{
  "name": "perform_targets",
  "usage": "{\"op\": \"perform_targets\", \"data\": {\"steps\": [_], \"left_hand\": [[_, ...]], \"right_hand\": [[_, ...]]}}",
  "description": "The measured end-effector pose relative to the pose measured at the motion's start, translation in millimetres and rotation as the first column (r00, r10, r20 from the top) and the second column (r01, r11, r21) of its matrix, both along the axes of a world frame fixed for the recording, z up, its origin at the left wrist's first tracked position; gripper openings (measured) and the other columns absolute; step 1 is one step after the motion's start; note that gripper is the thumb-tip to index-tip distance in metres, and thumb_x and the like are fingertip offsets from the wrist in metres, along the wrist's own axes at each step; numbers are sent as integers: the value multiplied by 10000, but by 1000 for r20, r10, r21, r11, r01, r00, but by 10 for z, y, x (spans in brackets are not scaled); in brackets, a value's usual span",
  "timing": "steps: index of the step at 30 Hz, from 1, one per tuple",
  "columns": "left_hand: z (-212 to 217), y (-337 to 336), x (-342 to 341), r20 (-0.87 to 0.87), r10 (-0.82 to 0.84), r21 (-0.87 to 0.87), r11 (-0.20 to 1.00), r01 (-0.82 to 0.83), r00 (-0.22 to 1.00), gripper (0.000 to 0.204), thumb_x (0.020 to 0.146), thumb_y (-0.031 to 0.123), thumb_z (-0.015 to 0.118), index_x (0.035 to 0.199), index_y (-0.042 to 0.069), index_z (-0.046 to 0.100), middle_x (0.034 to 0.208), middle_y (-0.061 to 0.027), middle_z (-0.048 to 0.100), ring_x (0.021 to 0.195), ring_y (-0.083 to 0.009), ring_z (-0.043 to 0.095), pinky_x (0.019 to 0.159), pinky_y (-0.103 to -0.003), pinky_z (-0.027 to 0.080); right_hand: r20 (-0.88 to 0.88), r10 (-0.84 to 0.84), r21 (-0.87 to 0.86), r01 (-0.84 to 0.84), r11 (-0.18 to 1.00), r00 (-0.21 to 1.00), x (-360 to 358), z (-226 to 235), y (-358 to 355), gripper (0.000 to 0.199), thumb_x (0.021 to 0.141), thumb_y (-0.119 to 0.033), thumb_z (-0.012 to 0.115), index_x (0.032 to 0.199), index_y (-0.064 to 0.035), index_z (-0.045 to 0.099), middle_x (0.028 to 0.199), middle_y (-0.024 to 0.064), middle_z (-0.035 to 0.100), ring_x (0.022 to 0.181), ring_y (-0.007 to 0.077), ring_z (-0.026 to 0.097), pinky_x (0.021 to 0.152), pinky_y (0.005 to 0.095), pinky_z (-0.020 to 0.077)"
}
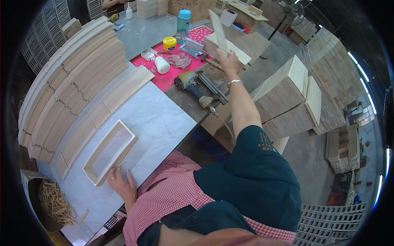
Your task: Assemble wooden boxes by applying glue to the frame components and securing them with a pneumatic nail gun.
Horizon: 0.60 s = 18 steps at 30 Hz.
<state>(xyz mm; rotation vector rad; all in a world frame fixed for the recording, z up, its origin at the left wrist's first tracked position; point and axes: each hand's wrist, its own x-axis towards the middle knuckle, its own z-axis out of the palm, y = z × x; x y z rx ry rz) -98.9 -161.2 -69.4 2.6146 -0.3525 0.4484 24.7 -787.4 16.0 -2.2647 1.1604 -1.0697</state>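
Note:
My right hand (229,62) reaches far out to the right and is closed on the lower end of a thin pale wooden board (218,30), which points up and away. Below it is a stack of similar boards (232,49). On the light marbled table, a narrow rectangular wooden frame (132,142) lies with its middle open to the tabletop. My left hand (122,184) rests beside the frame's near side, fingers apart, with the fingertips at or touching its edge. Between my arms, a nail gun (199,92) lies on the side bench, a hose running from it.
Tall rows of wooden slats (78,69) line the table's far left. A box of wood strips (57,201) stands at the near left. On a pink mat (154,65) are a yellow tub (169,43), a bottle (183,26) and a cloth (179,61). Stacked panels (283,90) stand right.

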Motion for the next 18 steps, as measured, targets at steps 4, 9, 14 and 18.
{"op": "perform_targets", "data": {"steps": [4,9,14,18], "left_hand": [[-123,124,31,116,-100,-73,991,109,988,352,828,102,707,1158,2,638,1298,-206,564,1172,-405,532,1041,-499,405],[-29,239,-8,83,-126,-208,968,141,988,390,822,126,692,1195,28,629,1384,-173,551,1223,-385,523,1077,-463,394],[180,628,-339,29,270,-277,927,-251,963,319,829,151,710,1132,56,678,1114,-96,650,1041,-274,595,953,-394,452],[213,939,-384,-170,476,-499,714,-492,863,337,831,167,744,1135,32,691,1020,-88,666,925,-210,622,849,-318,495]], "right_hand": [[194,265,25,-274,961,945,435,-93,403,680,876,-527,661,1268,26,610,1138,248,674,1081,380,645,947,446,495],[285,789,28,-827,561,545,355,370,1851,417,962,-218,620,1322,-15,562,1185,125,628,992,208,594,929,332,458],[23,999,104,-994,-25,-22,43,369,3310,736,743,-194,808,1385,-38,483,1384,154,541,1257,298,516,1094,413,404],[-230,940,39,-967,-251,-253,11,345,3771,795,681,-206,833,1378,-46,487,1394,153,539,1265,320,509,1097,423,402]]}}
